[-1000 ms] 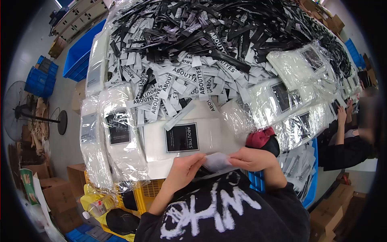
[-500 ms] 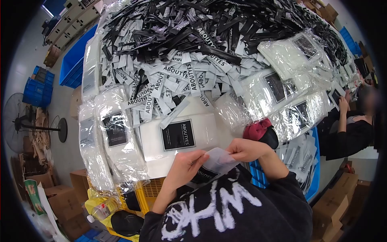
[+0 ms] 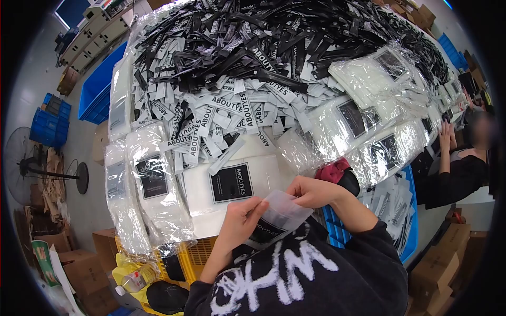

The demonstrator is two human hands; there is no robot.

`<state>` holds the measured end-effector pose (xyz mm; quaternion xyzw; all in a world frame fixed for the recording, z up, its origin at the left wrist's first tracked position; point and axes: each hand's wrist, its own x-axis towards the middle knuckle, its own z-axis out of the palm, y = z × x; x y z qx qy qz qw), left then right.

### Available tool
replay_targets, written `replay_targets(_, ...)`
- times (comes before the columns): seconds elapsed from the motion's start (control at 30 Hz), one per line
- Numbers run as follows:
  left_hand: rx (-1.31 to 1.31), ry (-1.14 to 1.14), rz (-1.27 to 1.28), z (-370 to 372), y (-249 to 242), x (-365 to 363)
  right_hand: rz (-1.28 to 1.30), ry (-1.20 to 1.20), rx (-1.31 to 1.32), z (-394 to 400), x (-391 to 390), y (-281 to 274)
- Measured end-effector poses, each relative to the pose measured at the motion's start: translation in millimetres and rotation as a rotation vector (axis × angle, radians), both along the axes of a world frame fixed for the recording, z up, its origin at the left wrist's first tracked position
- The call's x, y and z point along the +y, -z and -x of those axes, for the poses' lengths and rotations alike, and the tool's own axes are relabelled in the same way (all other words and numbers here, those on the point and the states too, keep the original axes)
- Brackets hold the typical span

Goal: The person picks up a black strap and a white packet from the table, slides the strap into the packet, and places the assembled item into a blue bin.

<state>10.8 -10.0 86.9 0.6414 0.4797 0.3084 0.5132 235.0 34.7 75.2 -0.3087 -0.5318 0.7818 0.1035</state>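
My left hand (image 3: 241, 217) pinches the upper left edge of a frosted plastic bag (image 3: 280, 211) with a black printed panel, close to my chest. The fingers of my right hand (image 3: 312, 193) are closed at the bag's upper right edge, some of them hidden by it. Just beyond my hands, a stack of white bags (image 3: 197, 190) with a black ABOUTYES label lies on the table. Behind that stack is a heap of white and black printed strips (image 3: 226, 105).
Wrapped bundles (image 3: 153, 184) lie at the left, more bundles (image 3: 363, 126) at the right. A red and black cloth item (image 3: 333, 171) is near my right forearm. Blue crate (image 3: 411, 210) and yellow crate (image 3: 197, 254) stand below the edge. Another person (image 3: 457, 176) is at far right.
My hands have shifted slightly with the bag, which now shows more of its black panel. At the far right, the other person's hands have moved.
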Motion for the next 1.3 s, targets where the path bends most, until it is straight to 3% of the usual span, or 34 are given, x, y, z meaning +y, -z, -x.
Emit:
replay_targets(0.23, 0.045, -0.034, -0.088, -2, 2, 0, -0.137, -0.043, -0.126, 10, 0, 17)
replay_targets(0.33, 0.089, -0.039, -0.074, 3, 2, 0, 0.068, 0.049, -0.024, 10, 3, 7)
replay_targets(0.43, 0.066, -0.048, -0.180, -3, 8, -3, -0.160, -0.030, -0.169, 16, 1, 10)
replay_targets(0.53, 0.037, 0.008, -0.121, 0, 1, -3, -0.209, -0.067, -0.120, 15, 5, 14)
replay_targets(0.63, 0.128, -0.021, -0.099, 10, 1, -3, -0.041, 0.129, 0.001, 9, 7, 15)
replay_targets(0.67, 0.168, -0.048, -0.103, 12, 4, -4, -0.081, 0.205, 0.063, 11, 2, 12)
replay_targets(0.77, -0.227, -0.206, 0.093, 8, 15, -5, -0.309, 0.344, 0.149, 19, -17, 2)
replay_targets(0.83, 0.037, -0.094, -0.092, 4, -1, -2, -0.606, 0.318, 0.048, 17, -22, 4)
replay_targets(0.9, 0.097, -0.082, -0.232, 3, -1, -4, -0.710, 0.209, -0.116, 13, -22, -9)
replay_targets(1.0, 0.088, -0.172, -0.375, -5, 5, -13, -0.738, 0.336, -0.039, 11, -32, -13)
replay_targets(1.07, 0.080, -0.118, -0.330, -12, 10, -18, -0.702, 0.445, 0.125, 10, -35, -13)
replay_targets(1.1, 0.041, -0.108, -0.291, -16, 14, -20, -0.749, 0.401, 0.061, 4, -36, -14)
replay_targets(1.17, 0.149, 0.179, -0.456, -24, 9, -11, -0.842, 0.284, -0.049, -18, -35, -18)
replay_targets(1.23, 0.208, 0.458, -0.512, -26, 14, -6, -0.759, -0.100, -0.372, -52, -31, -48)
replay_targets(1.3, 0.188, 0.320, -0.472, -15, 23, -5, -0.845, -0.347, -0.782, -81, -39, -60)
